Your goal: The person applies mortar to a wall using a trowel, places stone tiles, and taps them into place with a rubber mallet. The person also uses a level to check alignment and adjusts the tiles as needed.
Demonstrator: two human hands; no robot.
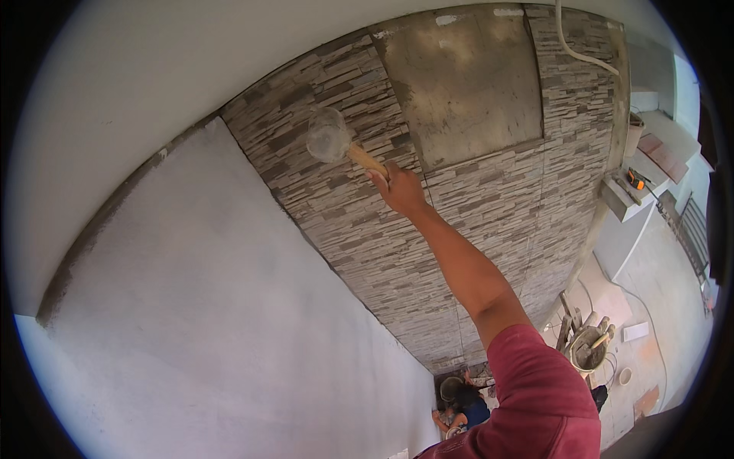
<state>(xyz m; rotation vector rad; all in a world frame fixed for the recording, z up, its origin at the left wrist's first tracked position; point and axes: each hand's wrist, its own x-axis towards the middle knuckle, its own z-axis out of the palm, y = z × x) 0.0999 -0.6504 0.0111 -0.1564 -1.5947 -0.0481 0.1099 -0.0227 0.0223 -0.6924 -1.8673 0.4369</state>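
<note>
My right hand [397,187] grips the wooden handle of a mallet [327,136] with a large, whitish round head. The head is over the stone-patterned wall tiles [482,222], just left of a bare, rectangular grey-brown patch [462,92] among them; whether it touches them I cannot tell. My bare right forearm reaches up from a maroon sleeve at the lower right. Left of the tiles, beyond a dark joint, is a plain pale wall [191,283]. My left hand is out of view.
A co-worker [466,405] crouches at the wall's foot. At right, a bucket of tools [589,348] and a small cup [625,376] stand on the floor. An orange-black tape measure [636,180] lies on a pale ledge [615,195]. A pale hose [581,57] hangs at the top.
</note>
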